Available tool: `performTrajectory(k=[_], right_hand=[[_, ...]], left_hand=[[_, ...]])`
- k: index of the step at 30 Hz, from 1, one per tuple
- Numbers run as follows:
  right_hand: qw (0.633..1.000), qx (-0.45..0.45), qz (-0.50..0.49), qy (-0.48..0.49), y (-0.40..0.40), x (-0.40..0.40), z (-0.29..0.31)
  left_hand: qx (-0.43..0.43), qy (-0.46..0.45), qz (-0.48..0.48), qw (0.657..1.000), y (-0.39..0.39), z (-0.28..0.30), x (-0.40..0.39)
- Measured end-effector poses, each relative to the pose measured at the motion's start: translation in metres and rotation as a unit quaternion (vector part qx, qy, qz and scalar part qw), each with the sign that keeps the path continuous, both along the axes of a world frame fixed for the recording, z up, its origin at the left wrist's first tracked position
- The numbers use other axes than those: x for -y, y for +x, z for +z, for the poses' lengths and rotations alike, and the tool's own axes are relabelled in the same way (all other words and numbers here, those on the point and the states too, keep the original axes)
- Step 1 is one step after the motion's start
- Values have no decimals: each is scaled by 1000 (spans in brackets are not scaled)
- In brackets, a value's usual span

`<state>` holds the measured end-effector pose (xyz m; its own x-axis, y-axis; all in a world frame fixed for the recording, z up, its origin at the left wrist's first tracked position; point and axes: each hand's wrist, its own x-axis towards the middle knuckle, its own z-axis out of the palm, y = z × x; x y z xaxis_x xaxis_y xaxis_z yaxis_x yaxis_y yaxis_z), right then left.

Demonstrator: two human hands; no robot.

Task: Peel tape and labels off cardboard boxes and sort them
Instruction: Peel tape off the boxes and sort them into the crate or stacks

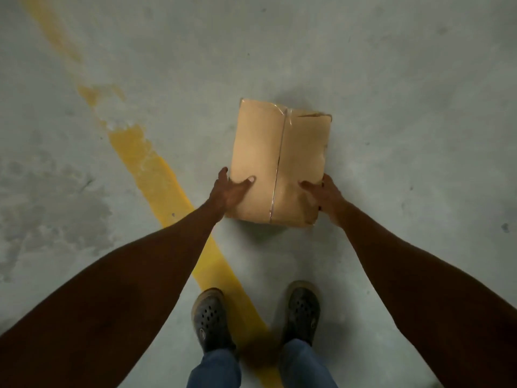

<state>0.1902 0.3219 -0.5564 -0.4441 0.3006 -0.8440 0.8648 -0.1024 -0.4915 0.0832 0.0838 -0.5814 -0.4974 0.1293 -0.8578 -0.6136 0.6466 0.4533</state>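
A tan cardboard box (279,161) is in front of me over the grey concrete floor, its top face toward the camera. A strip of clear tape (279,163) runs down the middle seam of that face from the far edge to the near edge. My left hand (230,191) grips the box's near left corner, thumb lying on the top face and fingers down the side. My right hand (321,196) grips the near right corner the same way. The box's underside and far side are hidden.
A worn yellow painted line (156,175) crosses the concrete floor (405,79) diagonally from upper left down between my feet. My two dark perforated clogs (209,317) stand at the bottom of the view below the box.
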Motion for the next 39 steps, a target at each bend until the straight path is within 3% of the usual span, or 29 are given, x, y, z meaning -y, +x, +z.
performTrajectory(k=[5,11,16,23,29,39], right_hand=[[995,-56,-64,-55,-11,-6,-30],[991,-24,-121,-42,9,24,15],[994,-35,-101,3,26,73,137],[992,-117,-38,29,34,136,373],[977,-172,78,97,39,178,545],[932,-317,176,25,48,260,708]], left_hand=[[-35,44,7,998,-8,-24,-7],[-20,53,75,996,11,30,12],[-31,45,139,989,40,159,60],[-96,17,172,980,72,395,123],[-182,22,233,955,100,568,173],[-292,-51,340,892,184,752,254]])
